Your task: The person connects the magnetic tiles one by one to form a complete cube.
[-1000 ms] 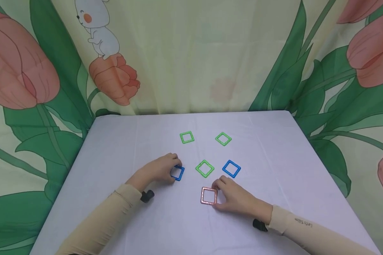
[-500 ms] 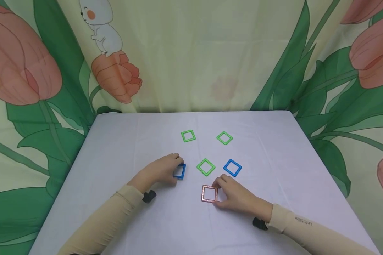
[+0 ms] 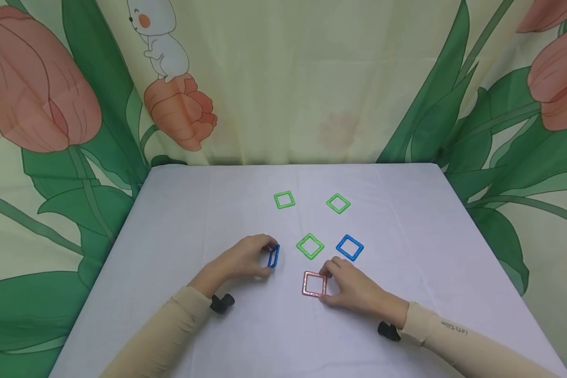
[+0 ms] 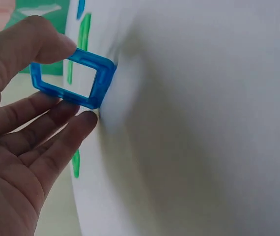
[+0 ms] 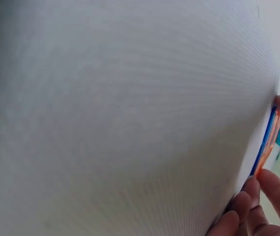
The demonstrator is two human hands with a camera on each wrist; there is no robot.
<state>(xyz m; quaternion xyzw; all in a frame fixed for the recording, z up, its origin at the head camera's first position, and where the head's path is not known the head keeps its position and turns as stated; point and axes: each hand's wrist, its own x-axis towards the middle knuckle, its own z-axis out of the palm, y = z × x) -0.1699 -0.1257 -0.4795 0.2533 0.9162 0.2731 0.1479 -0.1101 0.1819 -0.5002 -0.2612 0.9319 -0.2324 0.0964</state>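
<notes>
Between thumb and fingertips, my left hand [image 3: 243, 257] pinches a blue square magnetic tile [image 3: 276, 256] with an open middle. The tile stands steeply tilted in the head view; the left wrist view shows the same blue tile [image 4: 100, 84] close to the cloth. My right hand [image 3: 354, 286] grips the right side of a reddish square tile [image 3: 305, 283], thumb at the near corner and fingers at the far one. From the side, the right wrist view shows an orange edge [image 5: 269, 145] with a blue edge [image 5: 263, 145] lying against it under the fingers.
Beyond the hands lie three green square tiles: one at the back left [image 3: 276, 201], one at the back right [image 3: 333, 208], one nearer [image 3: 304, 252]. A blue tile [image 3: 345, 253] lies right of the nearer one. White cloth [image 3: 170, 220] covers the table, before a floral curtain.
My left hand has turned the blue tile from facing up to nearly edge-on. The right hand keeps its grip on the reddish tile. The whole head view has shifted slightly.
</notes>
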